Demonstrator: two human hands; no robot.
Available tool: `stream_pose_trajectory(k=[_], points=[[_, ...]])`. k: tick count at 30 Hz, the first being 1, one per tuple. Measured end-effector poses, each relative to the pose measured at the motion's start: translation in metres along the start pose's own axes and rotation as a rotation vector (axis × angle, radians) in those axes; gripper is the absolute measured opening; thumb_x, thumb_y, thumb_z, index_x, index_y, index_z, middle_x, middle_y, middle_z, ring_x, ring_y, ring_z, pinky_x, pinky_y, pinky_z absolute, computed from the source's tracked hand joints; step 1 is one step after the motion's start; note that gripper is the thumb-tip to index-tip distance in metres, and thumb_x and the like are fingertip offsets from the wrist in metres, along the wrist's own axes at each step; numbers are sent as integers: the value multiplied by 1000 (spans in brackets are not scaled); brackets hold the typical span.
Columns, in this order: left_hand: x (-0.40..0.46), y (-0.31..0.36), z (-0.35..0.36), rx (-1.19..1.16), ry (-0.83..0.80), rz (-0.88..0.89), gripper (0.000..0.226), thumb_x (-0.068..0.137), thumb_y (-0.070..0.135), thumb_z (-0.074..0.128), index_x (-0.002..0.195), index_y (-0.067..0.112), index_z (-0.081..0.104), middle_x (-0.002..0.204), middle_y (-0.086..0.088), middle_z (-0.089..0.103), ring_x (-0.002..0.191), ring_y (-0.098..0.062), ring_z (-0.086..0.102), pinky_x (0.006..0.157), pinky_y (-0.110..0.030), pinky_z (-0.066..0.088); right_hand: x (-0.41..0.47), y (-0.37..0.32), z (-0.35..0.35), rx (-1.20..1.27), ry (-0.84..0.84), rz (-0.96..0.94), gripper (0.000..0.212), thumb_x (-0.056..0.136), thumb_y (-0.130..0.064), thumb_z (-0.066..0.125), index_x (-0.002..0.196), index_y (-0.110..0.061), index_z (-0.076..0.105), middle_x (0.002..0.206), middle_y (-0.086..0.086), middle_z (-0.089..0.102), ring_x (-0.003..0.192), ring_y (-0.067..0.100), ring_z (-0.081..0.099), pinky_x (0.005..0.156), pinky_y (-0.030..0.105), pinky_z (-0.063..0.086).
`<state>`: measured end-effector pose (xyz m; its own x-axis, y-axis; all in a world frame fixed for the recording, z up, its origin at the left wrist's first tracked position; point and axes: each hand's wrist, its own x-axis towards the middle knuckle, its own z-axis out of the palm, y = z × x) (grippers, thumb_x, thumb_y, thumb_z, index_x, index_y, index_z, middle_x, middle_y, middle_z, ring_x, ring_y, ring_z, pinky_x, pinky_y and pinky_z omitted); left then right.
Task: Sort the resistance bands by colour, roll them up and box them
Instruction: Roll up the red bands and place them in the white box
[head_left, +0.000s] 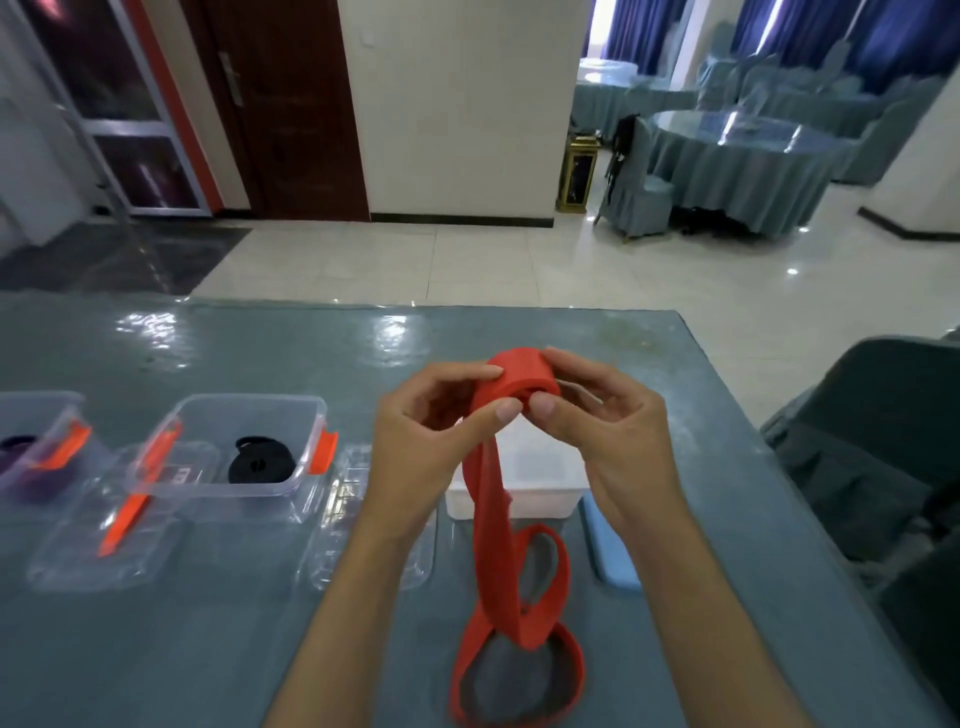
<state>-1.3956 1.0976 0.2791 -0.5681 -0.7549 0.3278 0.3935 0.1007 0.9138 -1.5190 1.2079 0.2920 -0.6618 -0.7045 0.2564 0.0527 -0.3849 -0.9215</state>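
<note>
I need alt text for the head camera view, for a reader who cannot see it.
Two hands, left hand and right hand, roll a red resistance band above a white box; its loose end trails on the table. A clear box at left holds a black band.

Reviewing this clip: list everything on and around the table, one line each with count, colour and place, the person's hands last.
Red band: 1, red, partly rolled between the hands, its tail looping down onto the table.
Black band: 1, black, coiled inside the clear box.
Clear box: 1, transparent with orange clips, left of centre.
Purple band: 1, purple, in a second clear box at the left edge.
White box: 1, white, behind the hanging band.
Clear lids: 2, transparent, lying flat in front of the boxes.
Blue lid: 1, light blue, right of the white box.
Table: 1, grey-blue, foreground.
Left hand: 1, gripping the roll.
Right hand: 1, gripping the roll.
</note>
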Motion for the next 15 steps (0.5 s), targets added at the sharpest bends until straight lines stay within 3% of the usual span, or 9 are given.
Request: stream_pose_trajectory(k=[3,6,9,12,15], points=[[7,15,-2,22,-64,-2,33,71,11,89,101,21,78,102,-13,78,96,-25,75,89,-38,60,4,-11,5,83,5,31,40,63,-15,85,102,-19,81,103,14,79,101,28,76,85,38,63],[8,23,2,44,-104,13,39,73,4,88,109,9,74,106,-14,77,102,-29,75,94,-41,60,6,-20,11,177,17,59,42,63,-12,81,105,-13,77,95,8,80,89,20,77,76,30,62],[4,24,10,54,-25,70,35,77,2,87,109,10,74,103,-12,78,99,-28,75,90,-40,61,-1,-21,18,252,32,77,37,73,-4,73,110,-9,72,94,6,79,90,18,76,77,31,63],[-3,18,18,5,74,95,30,78,-2,85,104,10,75,101,-12,77,93,-24,75,85,-33,61,-9,-19,16,116,29,32,37,74,-9,77,111,-6,68,101,8,78,101,25,74,90,46,62],[-14,8,23,-70,143,54,27,76,5,85,100,10,75,97,-12,78,90,-22,75,81,-28,58,-15,-23,7,-2,-24,104,32,82,-8,77,112,-5,64,108,14,76,101,34,75,78,46,64]])
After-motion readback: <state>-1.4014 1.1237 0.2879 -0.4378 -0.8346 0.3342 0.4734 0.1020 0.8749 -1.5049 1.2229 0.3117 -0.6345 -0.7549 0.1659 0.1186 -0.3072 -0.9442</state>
